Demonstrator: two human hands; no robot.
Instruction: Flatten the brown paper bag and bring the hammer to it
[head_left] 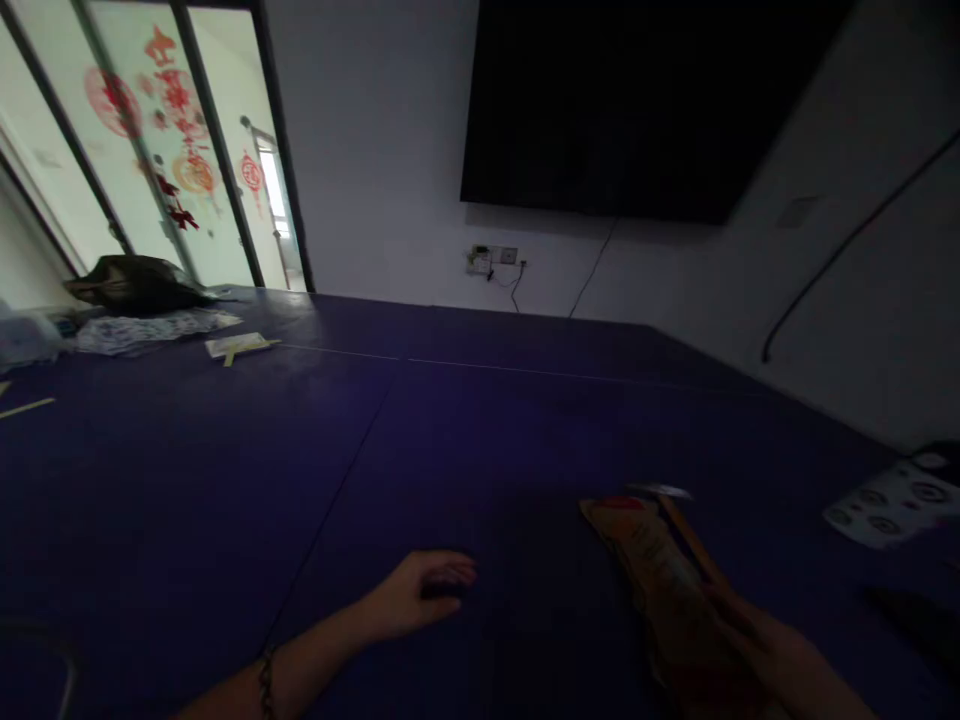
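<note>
Left hand (pixel 420 590), fingers loosely curled, rests palm-down on the dark blue, matte counter (pixel 225 480). Right hand (pixel 757 630) grips a long, crinkled orange packet (pixel 660 580) lying flat on the counter, with a thin wooden stick (pixel 686 535) alongside it. Printed paper (pixel 885 505) lies far right. Behind: white wall, black rectangular screen (pixel 637 100), glazed doors with red decorations (pixel 176 120).
</note>
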